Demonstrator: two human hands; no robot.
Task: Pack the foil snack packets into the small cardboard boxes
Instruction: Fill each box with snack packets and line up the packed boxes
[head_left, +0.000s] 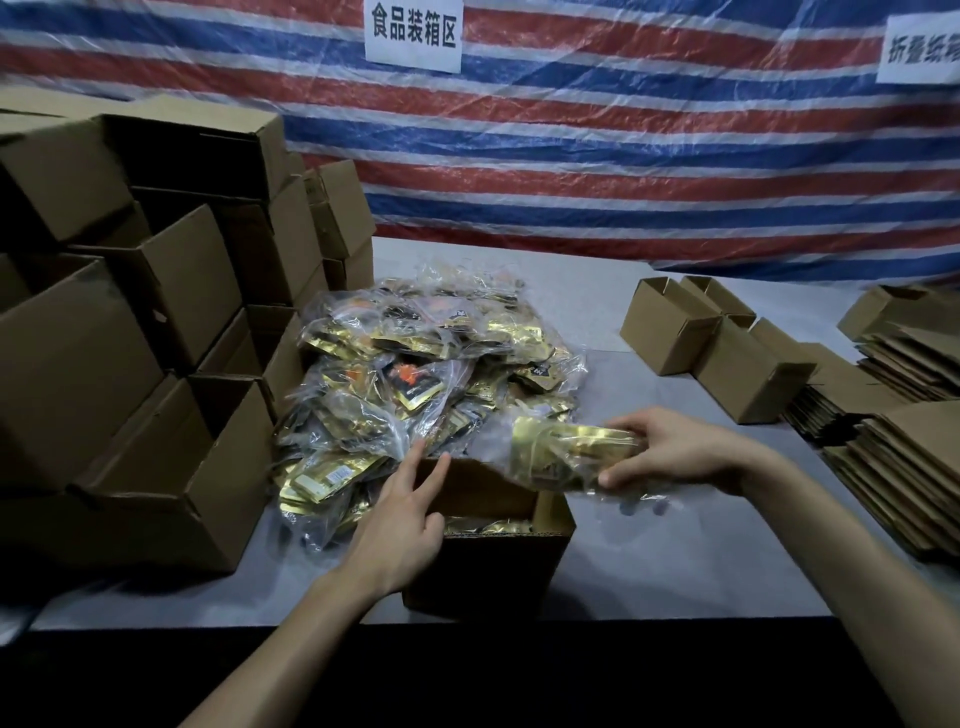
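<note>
i note right hand (680, 452) pinching foil bundle (561, 448) over open box (485, 571); left hand (410, 525) fingers (435, 472) straight, spread at its rim. packet heap (426, 353) crowds behind. sign (413, 31), top centre: 食品装箱区.

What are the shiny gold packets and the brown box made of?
The packets look like metallic foil, probably over plastic: glossy gold, glinting in the light. The box looks like cardboard: dull brown, stiff, with thick cut edges and folded flaps.

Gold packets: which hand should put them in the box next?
Right, probably. The right hand grips the packets just above the open box. The left hand holds nothing; its straight fingers touch the box's far flap.
</note>
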